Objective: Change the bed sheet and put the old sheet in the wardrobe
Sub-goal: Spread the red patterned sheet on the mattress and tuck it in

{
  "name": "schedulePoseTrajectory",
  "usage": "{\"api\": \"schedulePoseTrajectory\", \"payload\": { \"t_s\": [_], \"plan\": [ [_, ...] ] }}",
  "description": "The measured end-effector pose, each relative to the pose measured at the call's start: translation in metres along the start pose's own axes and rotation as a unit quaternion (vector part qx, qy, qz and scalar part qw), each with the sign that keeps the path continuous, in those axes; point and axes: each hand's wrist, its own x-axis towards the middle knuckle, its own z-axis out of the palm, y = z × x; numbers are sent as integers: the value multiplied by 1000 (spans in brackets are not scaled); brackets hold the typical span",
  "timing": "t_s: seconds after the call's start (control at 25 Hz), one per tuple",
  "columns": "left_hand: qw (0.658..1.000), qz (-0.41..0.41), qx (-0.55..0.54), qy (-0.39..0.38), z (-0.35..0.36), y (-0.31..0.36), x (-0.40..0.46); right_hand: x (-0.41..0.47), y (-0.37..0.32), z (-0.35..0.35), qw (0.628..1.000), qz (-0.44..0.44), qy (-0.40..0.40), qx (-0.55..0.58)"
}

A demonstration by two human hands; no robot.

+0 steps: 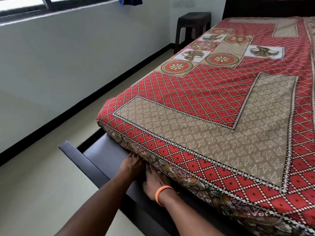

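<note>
— Sheets counted on the bed (95,155)?
— One patterned sheet (213,106) is spread over the mattress. Two hands, left hand (132,165) and right hand (156,183), are pressed at its tucked edge; grip cannot be told. One stool (192,28) is seen.

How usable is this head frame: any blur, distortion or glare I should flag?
Head view: wide-angle bending curves the wall and tilts the bed; the window at top left is blown out and smeared; the red patterned sheet is evenly daylit and sharp; the left hand and right hand are slightly soft at the mattress edge.
</note>
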Motion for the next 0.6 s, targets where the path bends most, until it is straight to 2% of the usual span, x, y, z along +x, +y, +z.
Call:
{"api": "schedulePoseTrajectory", "payload": {
  "t_s": [0.16,0.28,0.32,0.36,0.44,0.6],
  "plan": [
    [995,-60,-70,-46,-24,24,-7,2,2,10,999,31,24,25],
    [987,-56,-130,-73,-59,46,-31,-33,11,-13,999,31,-18,19],
    [987,-29,-136,-78,-73,59,-41,-54,16,-22,996,43,-44,62],
    [989,8,-132,-70,-88,75,-51,-80,23,-33,990,52,-37,126],
    [988,99,-112,-25,-137,116,-73,-146,48,-62,967,71,19,246],
    [952,260,-139,79,-255,211,-106,-292,115,-150,912,127,146,361]
  ]
}}
